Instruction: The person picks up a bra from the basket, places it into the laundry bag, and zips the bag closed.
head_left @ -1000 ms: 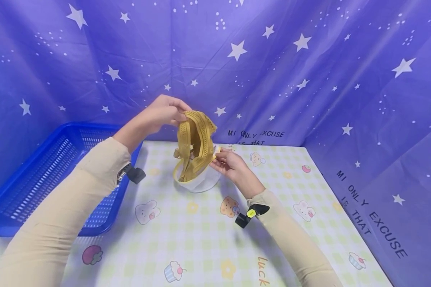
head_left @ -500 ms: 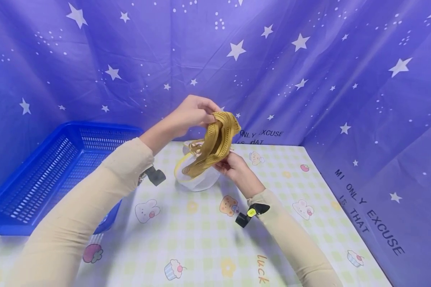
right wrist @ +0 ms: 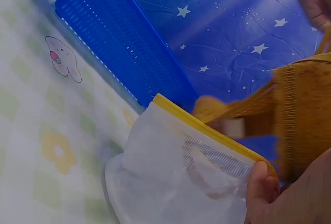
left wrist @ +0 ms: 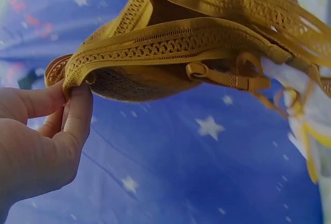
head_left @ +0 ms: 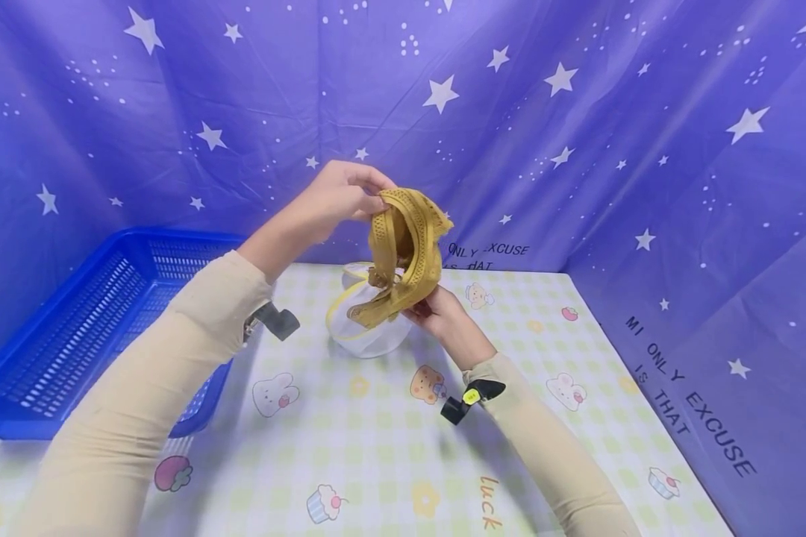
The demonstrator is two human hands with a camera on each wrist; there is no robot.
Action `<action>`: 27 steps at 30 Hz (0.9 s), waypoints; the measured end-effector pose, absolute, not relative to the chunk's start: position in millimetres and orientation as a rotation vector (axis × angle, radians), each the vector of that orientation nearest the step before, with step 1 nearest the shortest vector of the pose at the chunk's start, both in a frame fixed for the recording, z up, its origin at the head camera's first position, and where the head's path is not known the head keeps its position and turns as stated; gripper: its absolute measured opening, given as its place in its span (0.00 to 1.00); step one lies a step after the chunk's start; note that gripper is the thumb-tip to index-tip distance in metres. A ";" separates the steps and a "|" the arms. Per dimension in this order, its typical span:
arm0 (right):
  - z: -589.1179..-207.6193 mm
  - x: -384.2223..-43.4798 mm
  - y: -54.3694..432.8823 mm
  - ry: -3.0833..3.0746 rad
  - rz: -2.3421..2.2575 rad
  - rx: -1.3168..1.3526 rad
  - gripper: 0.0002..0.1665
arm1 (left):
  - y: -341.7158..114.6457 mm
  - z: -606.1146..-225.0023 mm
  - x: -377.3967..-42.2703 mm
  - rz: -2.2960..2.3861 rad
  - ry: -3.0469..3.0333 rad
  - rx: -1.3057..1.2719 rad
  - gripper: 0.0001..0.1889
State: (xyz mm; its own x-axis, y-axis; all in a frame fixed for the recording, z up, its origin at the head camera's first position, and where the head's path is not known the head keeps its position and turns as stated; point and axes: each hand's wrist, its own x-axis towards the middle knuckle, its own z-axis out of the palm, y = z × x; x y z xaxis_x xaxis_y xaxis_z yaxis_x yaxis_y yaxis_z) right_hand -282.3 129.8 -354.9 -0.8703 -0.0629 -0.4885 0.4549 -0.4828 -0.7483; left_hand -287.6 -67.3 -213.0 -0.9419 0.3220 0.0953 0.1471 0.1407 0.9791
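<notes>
In the head view, the mustard garment (head_left: 422, 272) hides some of the right grip (head_left: 439, 309) and part of the white mesh bag (head_left: 369, 345), while the left sleeve (head_left: 188, 321) covers part of the blue basket (head_left: 74, 335), itself cut off at the left edge. In the right wrist view, the garment is blurred and runs off the right edge, its pale patch (right wrist: 234, 128) too smeared to identify

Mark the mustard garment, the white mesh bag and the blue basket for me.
Mustard garment (head_left: 425, 262): head view, fabric beside its opening.
White mesh bag (right wrist: 168, 159): right wrist view, side panel.
Blue basket (right wrist: 121, 43): right wrist view, side wall.
</notes>
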 end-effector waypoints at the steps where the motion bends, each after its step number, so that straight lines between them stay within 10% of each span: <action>1: -355.0 -282.7 129.6 1.390 -2.396 0.582 0.15 | -71.0 -215.7 -290.6 1.910 2.269 0.440 0.16; 27: -355.0 -287.6 133.8 1.515 -2.303 0.590 0.12 | -131.5 -225.6 -306.3 1.612 2.417 0.209 0.21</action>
State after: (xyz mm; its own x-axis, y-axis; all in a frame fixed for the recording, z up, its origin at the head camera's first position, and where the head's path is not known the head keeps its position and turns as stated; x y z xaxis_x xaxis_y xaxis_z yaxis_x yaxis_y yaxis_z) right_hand -287.6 133.8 -355.0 -0.8629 -0.0399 -0.5038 0.4785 -0.3856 -0.7889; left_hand -306.3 -131.5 -225.6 -0.9637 0.2433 -0.1103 -0.0084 0.3853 0.9228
